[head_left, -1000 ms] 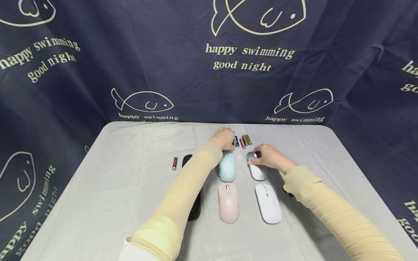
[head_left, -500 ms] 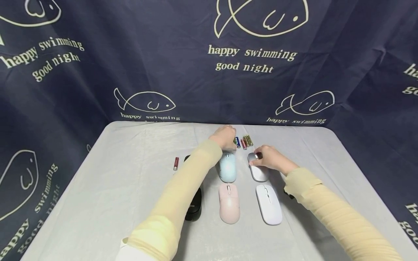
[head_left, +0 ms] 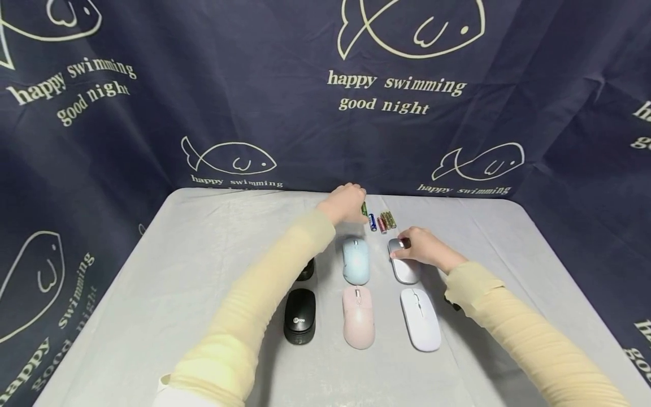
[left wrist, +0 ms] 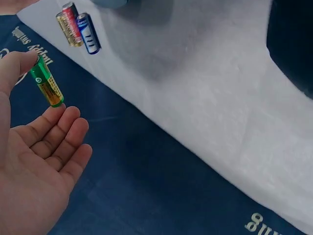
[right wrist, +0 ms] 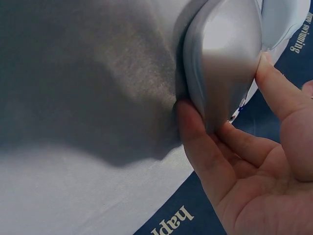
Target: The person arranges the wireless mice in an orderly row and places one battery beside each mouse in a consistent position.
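Dark blue cloth (head_left: 285,68) printed with pale fish outlines and lettering hangs behind and at both sides of a light grey worktop (head_left: 178,316). Over its far part, the left hand (head_left: 348,203) pinches a green and gold battery (left wrist: 47,81) end to end: the thumb sits at one end and a fingertip at the other, so the gap between them is just the battery's length. The remaining fingers lie side by side, lightly bent. Whether this battery touches the worktop, I cannot tell.

Just to the right of it, on the worktop, lie a blue battery (head_left: 373,222), a red battery (head_left: 382,225) and two gold batteries (head_left: 389,219), the red and gold ones close together.

The right hand (head_left: 422,246) holds the front end of a silver mouse (head_left: 406,268), spread about as wide as its body, with the thumb along one side and the fingers at the opposite side and the front. Near it, to the left, is a pale blue mouse (head_left: 356,261). In the nearer row stand a black mouse (head_left: 300,316), a pink mouse (head_left: 358,319) and a white mouse (head_left: 421,319). Another black object (head_left: 306,271) shows partly from behind the left sleeve (head_left: 254,299).
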The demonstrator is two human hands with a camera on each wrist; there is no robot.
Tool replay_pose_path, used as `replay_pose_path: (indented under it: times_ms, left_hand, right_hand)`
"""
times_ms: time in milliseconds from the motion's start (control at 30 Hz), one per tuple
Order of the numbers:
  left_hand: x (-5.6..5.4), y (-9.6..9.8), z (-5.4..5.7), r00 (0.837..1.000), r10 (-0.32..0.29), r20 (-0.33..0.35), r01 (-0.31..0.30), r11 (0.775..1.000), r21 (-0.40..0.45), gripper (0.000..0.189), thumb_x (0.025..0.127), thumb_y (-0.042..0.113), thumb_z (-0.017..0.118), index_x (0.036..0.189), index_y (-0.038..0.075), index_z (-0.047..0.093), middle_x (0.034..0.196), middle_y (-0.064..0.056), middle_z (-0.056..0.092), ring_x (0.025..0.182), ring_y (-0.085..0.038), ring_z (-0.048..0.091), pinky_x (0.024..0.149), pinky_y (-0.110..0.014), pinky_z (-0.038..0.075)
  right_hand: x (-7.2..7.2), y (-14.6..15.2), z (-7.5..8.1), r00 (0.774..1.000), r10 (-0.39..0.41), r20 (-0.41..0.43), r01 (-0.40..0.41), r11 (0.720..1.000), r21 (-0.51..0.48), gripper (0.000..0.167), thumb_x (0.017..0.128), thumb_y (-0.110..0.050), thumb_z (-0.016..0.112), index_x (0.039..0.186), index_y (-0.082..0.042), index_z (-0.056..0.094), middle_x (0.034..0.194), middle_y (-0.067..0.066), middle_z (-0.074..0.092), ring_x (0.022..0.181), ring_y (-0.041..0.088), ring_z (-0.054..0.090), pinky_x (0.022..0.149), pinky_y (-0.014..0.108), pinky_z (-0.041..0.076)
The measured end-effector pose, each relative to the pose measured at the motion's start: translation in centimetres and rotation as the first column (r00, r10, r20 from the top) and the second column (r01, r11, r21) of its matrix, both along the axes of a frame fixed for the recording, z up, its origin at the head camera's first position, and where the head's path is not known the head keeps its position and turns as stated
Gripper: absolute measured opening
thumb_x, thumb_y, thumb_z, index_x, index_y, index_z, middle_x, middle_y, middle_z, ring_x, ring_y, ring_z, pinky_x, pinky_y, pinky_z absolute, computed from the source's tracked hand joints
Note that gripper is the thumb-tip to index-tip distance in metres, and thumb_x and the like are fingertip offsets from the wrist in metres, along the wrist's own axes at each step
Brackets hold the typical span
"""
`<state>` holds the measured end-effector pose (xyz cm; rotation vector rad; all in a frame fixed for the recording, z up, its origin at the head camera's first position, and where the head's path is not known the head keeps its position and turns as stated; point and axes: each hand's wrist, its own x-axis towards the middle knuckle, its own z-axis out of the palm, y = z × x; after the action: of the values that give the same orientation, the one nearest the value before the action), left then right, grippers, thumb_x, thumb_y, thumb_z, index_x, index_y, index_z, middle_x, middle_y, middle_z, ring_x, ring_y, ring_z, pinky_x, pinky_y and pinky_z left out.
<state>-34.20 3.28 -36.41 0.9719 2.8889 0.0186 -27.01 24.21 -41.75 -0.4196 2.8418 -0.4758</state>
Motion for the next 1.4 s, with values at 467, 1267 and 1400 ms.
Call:
replay_pose_path:
  times_ms: [467,1267,1400]
  left_hand:
    - [0.1,-2.9,3.4,0.993,-0.096,-0.075,0.098,0.995,0.02,0.039,0.082,0.041,0.063,0.105,0.01,0.058,0.102,-0.003,0.055,0.092,-0.02,0.047,0.087,-0.034,0.042]
    - [3.9,-6.3,3.1,0.987,-0.125,-0.102,0.131,0.99,0.058,0.04,0.078,0.042,0.067,0.099,0.01,0.059,0.096,-0.001,0.054,0.092,-0.02,0.047,0.084,-0.033,0.041]
    - [4.3,-6.7,2.3,0.986,-0.125,-0.108,0.133,0.989,0.063,0.041,0.077,0.043,0.067,0.099,0.01,0.059,0.094,0.0,0.053,0.091,-0.02,0.047,0.084,-0.032,0.041]
  right_hand:
    - [-0.2,0.1,0.0,1.0,0.014,-0.025,-0.014,1.0,-0.002,0.059,0.081,-0.031,0.073,0.116,0.013,0.058,0.114,0.03,0.06,0.11,0.045,0.054,0.096,0.053,0.041]
    - [0.0,0.0,0.0,1.0,0.014,-0.014,-0.014,1.0,-0.014,0.06,0.081,-0.032,0.073,0.117,0.013,0.058,0.115,0.03,0.06,0.11,0.045,0.054,0.095,0.053,0.042]
    - [0.0,-0.1,0.1,1.0,0.011,-0.01,-0.012,1.0,-0.016,0.06,0.081,-0.032,0.073,0.117,0.013,0.058,0.115,0.03,0.06,0.11,0.045,0.054,0.095,0.053,0.042]
